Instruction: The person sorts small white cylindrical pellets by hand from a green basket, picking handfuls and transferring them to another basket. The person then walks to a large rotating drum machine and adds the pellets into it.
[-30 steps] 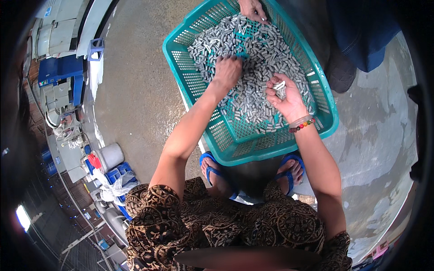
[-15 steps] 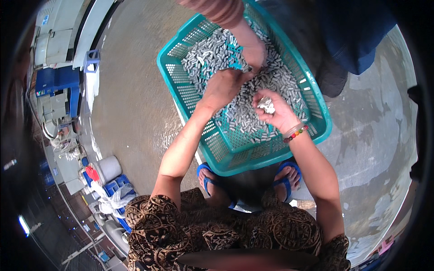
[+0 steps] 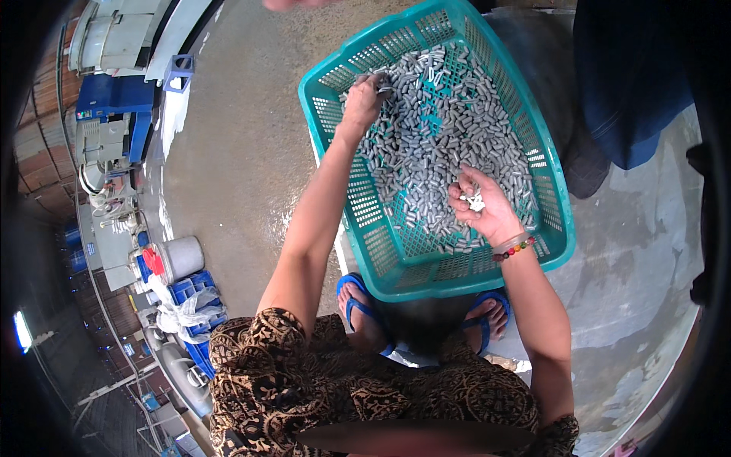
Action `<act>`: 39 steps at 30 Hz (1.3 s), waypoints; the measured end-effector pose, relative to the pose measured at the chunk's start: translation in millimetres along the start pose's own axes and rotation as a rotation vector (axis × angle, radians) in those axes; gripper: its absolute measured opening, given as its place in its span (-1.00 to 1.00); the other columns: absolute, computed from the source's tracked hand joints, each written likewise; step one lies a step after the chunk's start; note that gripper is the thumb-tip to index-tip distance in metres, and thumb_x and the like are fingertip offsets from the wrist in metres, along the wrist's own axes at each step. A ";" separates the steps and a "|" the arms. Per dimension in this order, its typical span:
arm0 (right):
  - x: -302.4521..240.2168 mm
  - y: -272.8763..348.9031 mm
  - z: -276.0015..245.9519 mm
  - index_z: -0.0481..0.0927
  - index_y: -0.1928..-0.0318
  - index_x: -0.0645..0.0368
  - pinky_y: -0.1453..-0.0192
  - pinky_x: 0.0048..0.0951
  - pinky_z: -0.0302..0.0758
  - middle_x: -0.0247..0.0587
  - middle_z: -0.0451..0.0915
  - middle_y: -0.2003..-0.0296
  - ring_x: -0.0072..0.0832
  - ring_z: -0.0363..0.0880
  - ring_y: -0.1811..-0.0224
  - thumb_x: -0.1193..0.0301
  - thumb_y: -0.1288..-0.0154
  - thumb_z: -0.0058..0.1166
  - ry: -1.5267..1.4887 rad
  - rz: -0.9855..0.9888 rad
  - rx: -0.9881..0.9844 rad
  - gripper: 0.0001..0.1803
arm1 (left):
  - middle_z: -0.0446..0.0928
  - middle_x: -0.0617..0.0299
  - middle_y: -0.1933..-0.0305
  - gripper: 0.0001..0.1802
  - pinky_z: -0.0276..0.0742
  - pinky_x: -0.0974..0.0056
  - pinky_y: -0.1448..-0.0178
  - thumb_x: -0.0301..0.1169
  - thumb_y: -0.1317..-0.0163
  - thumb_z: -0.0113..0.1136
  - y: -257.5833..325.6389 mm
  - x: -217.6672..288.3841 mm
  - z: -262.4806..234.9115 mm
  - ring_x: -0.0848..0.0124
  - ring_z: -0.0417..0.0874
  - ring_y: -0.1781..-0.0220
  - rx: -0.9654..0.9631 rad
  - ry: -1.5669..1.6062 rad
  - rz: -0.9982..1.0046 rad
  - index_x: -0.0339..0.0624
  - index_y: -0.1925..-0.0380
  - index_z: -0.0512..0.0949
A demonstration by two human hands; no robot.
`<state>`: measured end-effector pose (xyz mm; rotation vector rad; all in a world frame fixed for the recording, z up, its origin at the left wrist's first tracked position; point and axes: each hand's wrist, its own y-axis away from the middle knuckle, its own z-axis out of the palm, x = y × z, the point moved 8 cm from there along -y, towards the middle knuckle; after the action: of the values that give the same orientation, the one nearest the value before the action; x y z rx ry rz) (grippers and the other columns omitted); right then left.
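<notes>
A green plastic basket holds a spread of small grey cylindrical pieces. At its far left side my left hand reaches down onto the pieces, fingers bent together. What sits at its fingertips is too small to make out. Over the right part of the pieces my right hand is turned palm up, with curled fingers cupping several small white pieces. A beaded bracelet circles that wrist.
Part of another person's hand shows at the top edge. Someone's dark blue trouser leg and dark shoe stand right of the basket. Left are machines, a grey bucket and a blue crate. My feet in blue flip-flops are at the basket's near edge.
My left hand has moved from the middle of the pieces to the far left. The other person's arm has withdrawn from the basket. My right hand still holds white pieces.
</notes>
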<state>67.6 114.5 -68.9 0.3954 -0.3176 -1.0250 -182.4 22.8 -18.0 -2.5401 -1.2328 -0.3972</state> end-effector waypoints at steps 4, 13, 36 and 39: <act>-6.5 0.8 -6.7 0.24 0.67 0.11 0.76 -0.67 0.03 -0.19 0.33 0.49 -0.53 0.25 0.63 0.20 -0.28 -0.09 -0.090 -0.067 0.062 -0.58 | 0.51 -0.06 0.32 -0.68 0.49 0.11 0.16 -0.47 0.00 0.23 8.4 4.5 12.0 0.01 0.57 0.29 0.099 0.040 -0.083 -0.12 0.17 0.57; -16.2 4.1 -7.9 0.22 0.67 0.12 0.73 -0.66 0.04 -0.21 0.30 0.51 -0.55 0.22 0.61 0.23 -0.30 -0.13 -0.091 -0.154 0.070 -0.59 | 0.54 -0.03 0.34 -0.81 0.46 0.13 0.14 -0.38 -0.04 0.18 58.5 47.9 31.5 0.06 0.57 0.27 -0.247 0.114 -0.002 -0.24 0.35 0.57; -18.7 5.3 -7.8 0.21 0.64 0.12 0.71 -0.68 0.02 -0.26 0.25 0.49 -0.57 0.18 0.57 0.24 -0.33 -0.15 -0.140 -0.187 0.091 -0.60 | 0.58 0.00 0.45 -0.70 0.51 0.16 0.21 -0.40 0.07 0.24 25.7 8.2 -9.4 0.13 0.62 0.36 -0.337 -0.062 -0.110 -0.23 0.27 0.54; -18.3 2.6 -6.2 0.21 0.64 0.12 0.71 -0.67 0.01 -0.28 0.24 0.50 -0.56 0.17 0.57 0.25 -0.33 -0.15 -0.115 -0.180 0.070 -0.60 | 0.51 0.00 0.37 -0.58 0.47 0.16 0.17 -0.42 -0.02 0.14 42.9 21.5 3.8 0.15 0.57 0.31 -0.402 -0.025 0.105 -0.19 0.05 0.48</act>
<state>63.4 132.7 -74.6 0.4349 -0.4276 -1.2183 -135.1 14.2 -19.5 -2.9367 -1.1128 -0.6466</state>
